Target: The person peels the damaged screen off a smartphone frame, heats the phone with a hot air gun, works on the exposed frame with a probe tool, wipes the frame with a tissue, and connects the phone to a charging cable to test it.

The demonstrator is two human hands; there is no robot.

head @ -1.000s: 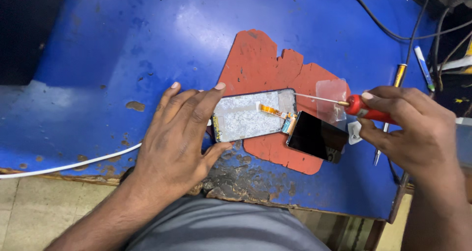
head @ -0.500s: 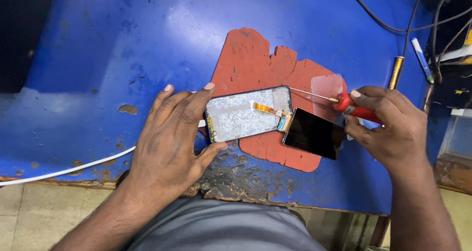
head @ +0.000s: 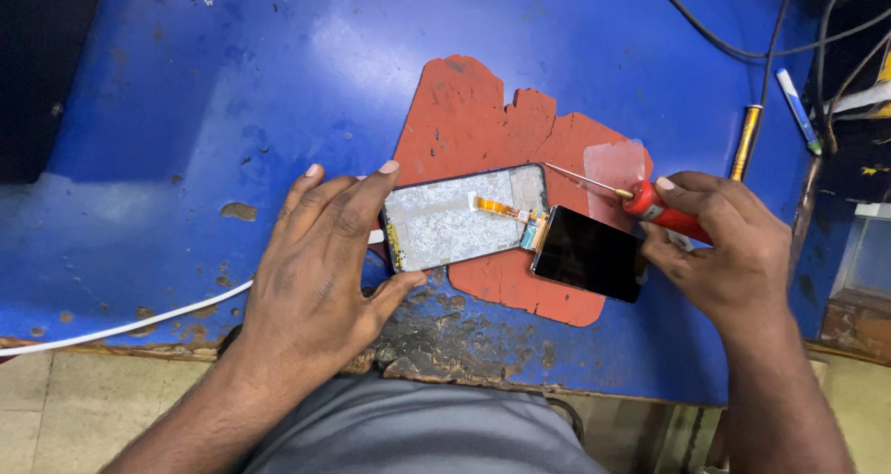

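Since a second ago, my right hand (head: 719, 251) has drawn its gripped red-handled screwdriver (head: 640, 198) nearer the open phone frame (head: 464, 219). Left hand (head: 320, 270), fingers spread, pins the frame's left end; frame runs left-right on the red mat (head: 473, 112).

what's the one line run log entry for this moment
left hand steadies silver opened phone frame | right hand holds red-handled screwdriver | black screen panel beside frame | red mat

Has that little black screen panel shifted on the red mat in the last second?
No. The black screen panel lies at the same spot on the red mat, beside the open phone frame.
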